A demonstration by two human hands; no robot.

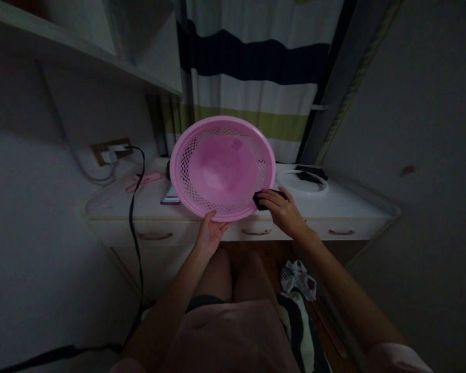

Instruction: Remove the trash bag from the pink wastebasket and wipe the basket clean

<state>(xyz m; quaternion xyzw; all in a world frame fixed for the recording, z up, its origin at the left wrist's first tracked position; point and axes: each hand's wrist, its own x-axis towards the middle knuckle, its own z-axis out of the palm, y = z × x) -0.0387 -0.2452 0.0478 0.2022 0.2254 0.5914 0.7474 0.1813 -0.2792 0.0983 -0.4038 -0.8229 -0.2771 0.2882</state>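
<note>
- While our left hand grips the near rim of the pink basket, thumb over the edge and fingers beneath, our right hand is closed around a black object.
- We judge the handling to be underway, with both hands engaged; the basket has not been put down out of our grasp, nor the black object released.
- How much is finished or left we cannot tell, and we cannot see whether the black object touches the rim or merely overlaps it.
- We have the basket at the front of the white desk, tilted so its inside faces us; whether its underside rests there is hidden.
- It looks round and glossy, with a smooth, solid bottom, latticed sides, a broad plain rim, and a small darker diamond-shaped patch inside, toward the far side.
</note>
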